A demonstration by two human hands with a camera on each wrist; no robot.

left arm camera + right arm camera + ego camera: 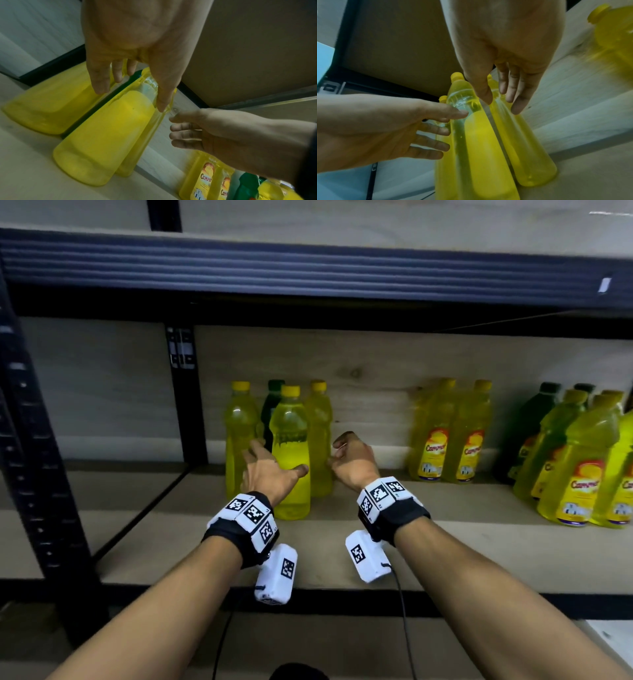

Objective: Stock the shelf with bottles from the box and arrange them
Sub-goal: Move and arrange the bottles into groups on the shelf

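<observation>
Wooden shelf board [445, 542] on a dark metal rack, plank wall behind. Task item right now: front yellow bottle [291, 453], no label, yellow cap, upright near the front of a cluster of four at left-centre. Behind it stand two more plain yellow bottles [239, 433] and one dark green bottle [272, 405], close together, likely touching. Left hand [265, 470] is at the front bottle's left side, fingers straight and spread, thumb lying across its front; not closed round it, so released, at most touching. Right hand [352, 460] is just right of the rear right bottle [320, 440], fingers loosely bent, holding nothing; right wrist view shows fingertips [516, 106] at or nearly at that bottle's side, contact unclear. Handling judgement: filled nearly to the shoulder, so fairly heavy; thin clear plastic will flex if squeezed hard; smooth, unlabelled wall is likely slippery; tall and narrow, so tips easily if pushed high up. Best hold is mid-body or just under the shoulder, full wrap, or nudge low near the base when sliding. Further right: a pair of labelled yellow bottles [452, 436], then a mixed yellow and green group [579, 460] at the far edge. Box not visible.
</observation>
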